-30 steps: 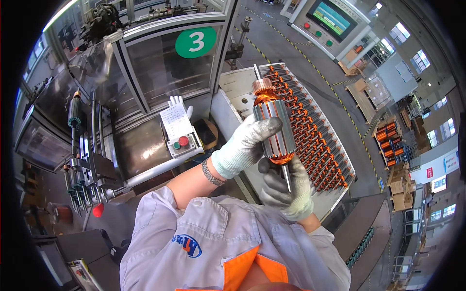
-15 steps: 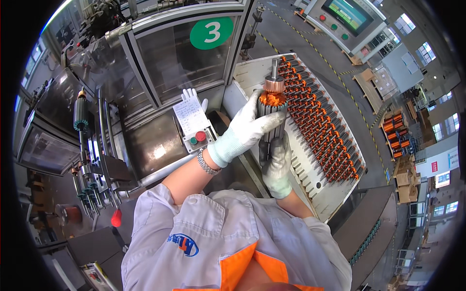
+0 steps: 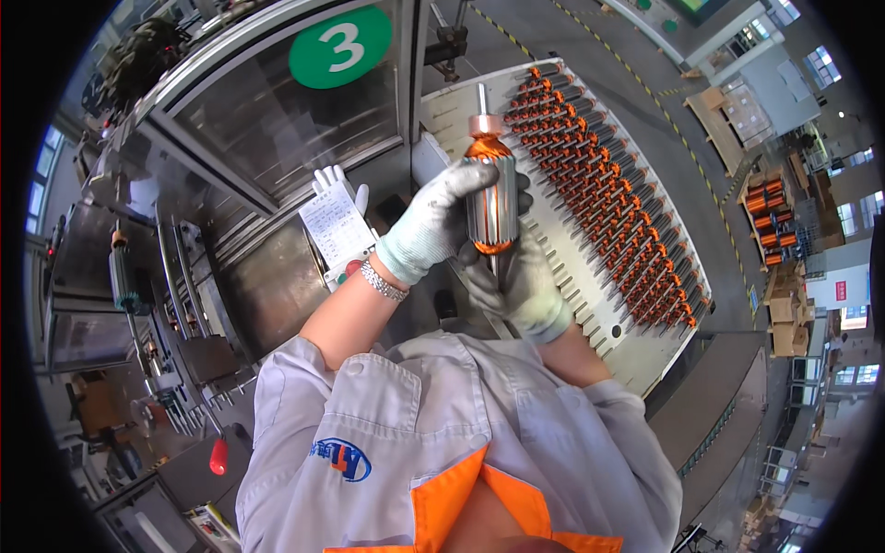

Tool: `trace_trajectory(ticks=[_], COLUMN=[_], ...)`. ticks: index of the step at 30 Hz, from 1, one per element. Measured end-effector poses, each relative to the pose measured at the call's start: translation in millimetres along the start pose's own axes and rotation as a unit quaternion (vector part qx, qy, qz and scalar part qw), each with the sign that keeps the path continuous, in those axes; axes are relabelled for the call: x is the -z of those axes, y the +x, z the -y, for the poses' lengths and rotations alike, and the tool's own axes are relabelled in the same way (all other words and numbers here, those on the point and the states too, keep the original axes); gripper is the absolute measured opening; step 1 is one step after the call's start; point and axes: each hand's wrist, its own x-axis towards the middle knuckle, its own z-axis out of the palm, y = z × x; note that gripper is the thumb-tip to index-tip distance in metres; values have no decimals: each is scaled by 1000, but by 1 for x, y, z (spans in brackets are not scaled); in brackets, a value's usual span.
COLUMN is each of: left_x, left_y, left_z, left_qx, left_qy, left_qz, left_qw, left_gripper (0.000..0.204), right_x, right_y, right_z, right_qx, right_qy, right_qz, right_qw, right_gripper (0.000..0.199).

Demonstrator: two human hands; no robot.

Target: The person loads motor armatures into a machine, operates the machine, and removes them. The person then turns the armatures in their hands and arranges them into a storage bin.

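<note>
A motor armature stands nearly upright in front of me, with a copper commutator and bare shaft at its top and orange windings at both ends of its steel core. My left hand, in a white glove with dark-stained fingers, is closed around the core, thumb across the front. Below it, my gloved right hand has its fingers closed about the lower shaft, partly hiding it. Just right of both hands lies a white rack holding rows of similar armatures.
A framed machine window with a green round sign rises ahead. To my left are a written sheet, a spare white glove, a red button and another armature on the machine. A red-knobbed lever stands lower left.
The armature has turned about its length and moved slightly left, so its lower windings and shaft now show. My right hand has shifted down the shaft. The view has swung a little.
</note>
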Motion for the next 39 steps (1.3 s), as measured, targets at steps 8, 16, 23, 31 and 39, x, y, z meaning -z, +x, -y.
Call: trace_trajectory(ticks=[8,16,23,31,39], left_x=[28,56,218,256,263], left_y=[68,46,-107,-193,-190], left_z=[-4,-56,-14,40,39], left_qx=[-42,-156,-170,107,108], left_qy=[132,30,500,660,672], left_qz=[-185,-213,-733,-716,-709], left_qw=[973,964,428,203,187], left_gripper=[31,49,48,53,53], right_x=[31,155,272,311,340], right_y=[38,184,314,457,492], right_z=[112,175,192,154,144], right_qx=[166,34,28,-53,-132], right_qy=[-334,-373,-830,-965,-956], right_qz=[-10,-145,-181,-62,-9], right_qw=[928,916,526,249,260], right_gripper=[57,37,46,47,55])
